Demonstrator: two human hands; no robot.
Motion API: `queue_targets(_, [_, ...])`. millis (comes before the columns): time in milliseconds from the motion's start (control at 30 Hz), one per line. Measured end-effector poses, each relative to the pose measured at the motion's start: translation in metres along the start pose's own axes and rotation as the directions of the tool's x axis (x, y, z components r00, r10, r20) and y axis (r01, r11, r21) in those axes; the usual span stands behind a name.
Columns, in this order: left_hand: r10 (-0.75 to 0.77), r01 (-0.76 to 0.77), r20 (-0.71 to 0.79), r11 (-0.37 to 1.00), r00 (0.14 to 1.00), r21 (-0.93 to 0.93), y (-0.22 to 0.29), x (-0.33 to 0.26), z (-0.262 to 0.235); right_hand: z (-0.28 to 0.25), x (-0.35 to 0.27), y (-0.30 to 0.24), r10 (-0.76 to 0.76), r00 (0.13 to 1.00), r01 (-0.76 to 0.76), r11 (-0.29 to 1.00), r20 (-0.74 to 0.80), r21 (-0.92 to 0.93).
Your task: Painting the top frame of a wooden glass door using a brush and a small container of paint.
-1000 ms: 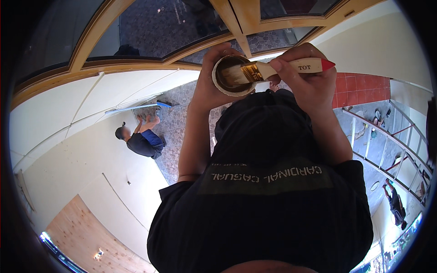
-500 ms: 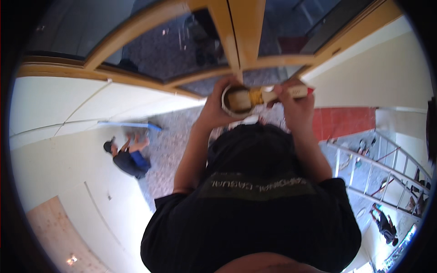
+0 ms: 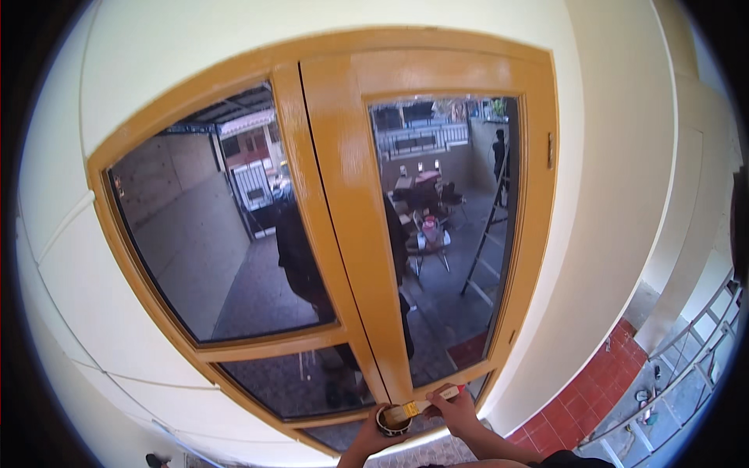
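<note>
At the bottom of the view my left hand (image 3: 368, 441) is wrapped round a small round paint pot (image 3: 394, 432) with a pale rim and dark inside. My right hand (image 3: 456, 410) grips the pale, red-tipped handle of a flat paintbrush (image 3: 413, 408). Its bristles point left, into the pot's mouth. Both hands are close together, low in front of a glazed double door with a glossy ochre frame (image 3: 355, 234). Its glass reflects the yard and a dark figure.
Cream walls (image 3: 608, 179) flank the door. Red floor tiles (image 3: 573, 405) and a metal ladder (image 3: 686, 343) lie toward the lower right. Another person's dark cap (image 3: 157, 460) shows at the lower left edge, near a blue strip (image 3: 181, 443).
The view has tilted up from my body to the whole door, so my hands appear lower. The pot and brush stay in my hands, bristles still at the pot.
</note>
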State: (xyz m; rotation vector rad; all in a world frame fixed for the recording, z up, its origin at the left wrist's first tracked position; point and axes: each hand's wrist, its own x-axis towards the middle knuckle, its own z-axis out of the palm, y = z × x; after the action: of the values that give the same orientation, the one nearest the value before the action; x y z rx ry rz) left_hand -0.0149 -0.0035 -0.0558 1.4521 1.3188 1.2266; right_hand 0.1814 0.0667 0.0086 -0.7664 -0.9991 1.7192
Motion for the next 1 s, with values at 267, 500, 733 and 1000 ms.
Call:
queue_targets(267, [0.015,-0.019,0.031,0.993,0.999,0.113,0.035,0.025,-0.002,-0.009,0.017,-0.006,-0.018,0.998,0.019,1.0,-0.053,0.015])
queue_targets(500, [0.013,-0.015,0.045,1.0,0.999,0.027,0.04,0.027,0.0,-0.012,0.007,-0.009,-0.01,1.0,0.011,0.996,-0.008,0.088])
queue_targets(733, [0.044,-0.045,0.029,0.997,0.999,0.06,0.022,0.024,0.007,-0.023,0.008,-0.001,0.004,1.0,-0.006,0.97,0.008,0.243])
queue_targets(1000, [-0.03,0.03,0.043,1.0,0.999,-0.004,0.018,0.044,0.029,-0.05,0.027,0.003,-0.013,1.0,0.002,0.923,0.024,0.385])
